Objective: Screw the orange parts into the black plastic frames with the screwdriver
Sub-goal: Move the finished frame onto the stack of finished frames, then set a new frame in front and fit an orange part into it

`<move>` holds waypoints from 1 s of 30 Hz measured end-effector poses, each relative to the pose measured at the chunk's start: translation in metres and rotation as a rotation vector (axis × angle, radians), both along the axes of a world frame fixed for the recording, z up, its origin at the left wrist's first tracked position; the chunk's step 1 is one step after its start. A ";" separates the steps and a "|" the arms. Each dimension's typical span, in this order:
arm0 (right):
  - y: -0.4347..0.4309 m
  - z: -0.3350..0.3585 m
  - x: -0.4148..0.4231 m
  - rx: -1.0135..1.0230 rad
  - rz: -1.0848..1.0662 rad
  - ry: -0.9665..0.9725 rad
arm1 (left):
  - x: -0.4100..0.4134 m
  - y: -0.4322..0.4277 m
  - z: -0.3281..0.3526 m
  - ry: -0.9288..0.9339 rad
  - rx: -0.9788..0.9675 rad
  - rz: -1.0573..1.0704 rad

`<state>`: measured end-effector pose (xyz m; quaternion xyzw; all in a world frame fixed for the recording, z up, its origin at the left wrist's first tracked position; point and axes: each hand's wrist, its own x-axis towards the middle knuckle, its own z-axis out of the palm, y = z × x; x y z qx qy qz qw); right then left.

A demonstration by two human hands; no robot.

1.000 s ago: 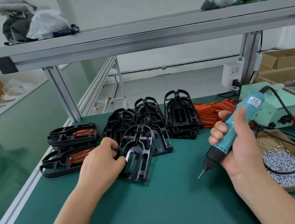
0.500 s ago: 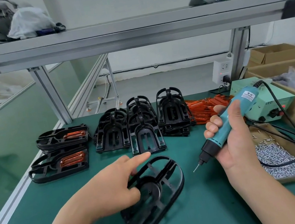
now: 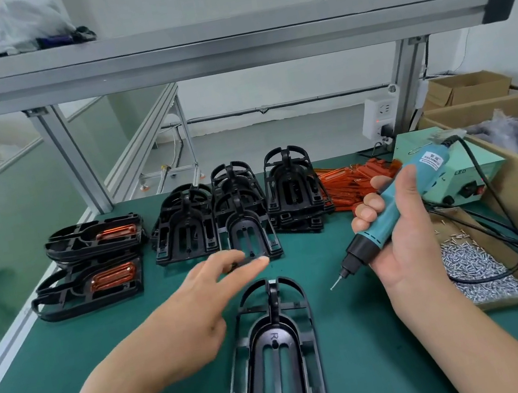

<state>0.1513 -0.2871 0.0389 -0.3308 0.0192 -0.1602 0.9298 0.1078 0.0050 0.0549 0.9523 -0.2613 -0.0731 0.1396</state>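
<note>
Fingers (image 3: 245, 264) of the left hand (image 3: 201, 310) were straight and loose, holding nothing, just beside the top end of the lone black frame (image 3: 275, 335), which lay flat on the worktop (image 3: 367, 367) w/ nothing fitted in it. Right hand (image 3: 403, 240) gripped the screwdriver (image 3: 370, 237), bit clear of the frame. Next, prob. — take one of the orange parts (image 3: 351, 180) piled at the back, seat it square over the holes, pin the frame before driving.

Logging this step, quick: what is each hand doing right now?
Left hand: open, holding nothing.
Right hand: grips the screwdriver.
</note>
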 end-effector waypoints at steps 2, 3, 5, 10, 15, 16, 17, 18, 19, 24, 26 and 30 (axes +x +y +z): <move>0.000 0.000 -0.001 0.002 0.002 -0.003 | 0.000 -0.003 -0.002 0.053 -0.033 -0.093; 0.000 0.000 -0.001 0.000 0.002 -0.005 | -0.001 -0.006 -0.004 0.080 -0.020 -0.124; 0.000 0.001 -0.002 -0.001 -0.001 -0.010 | -0.003 -0.008 -0.006 0.124 0.015 -0.145; -0.005 0.004 -0.001 0.023 -0.023 -0.019 | -0.009 -0.006 -0.001 0.146 0.013 -0.109; -0.020 0.010 0.002 0.081 -0.072 -0.031 | -0.019 -0.012 0.004 0.089 0.008 -0.094; -0.024 0.011 0.003 0.094 -0.084 -0.035 | -0.020 -0.015 0.006 0.111 0.003 -0.095; -0.027 0.012 0.004 0.106 -0.096 -0.037 | -0.021 -0.018 0.007 0.132 -0.002 -0.093; -0.031 0.012 0.004 0.115 -0.107 -0.038 | -0.023 -0.020 0.008 0.138 -0.002 -0.091; -0.034 0.012 0.005 0.122 -0.117 -0.034 | -0.024 -0.022 0.009 0.127 0.002 -0.088; -0.044 0.010 0.007 0.157 -0.167 -0.016 | -0.027 -0.027 0.002 0.069 0.031 -0.080; -0.047 0.010 0.007 0.168 -0.178 -0.018 | -0.028 -0.027 0.002 0.089 0.074 -0.072; -0.053 0.009 0.004 0.184 -0.184 -0.021 | -0.027 -0.026 0.004 0.114 0.076 -0.022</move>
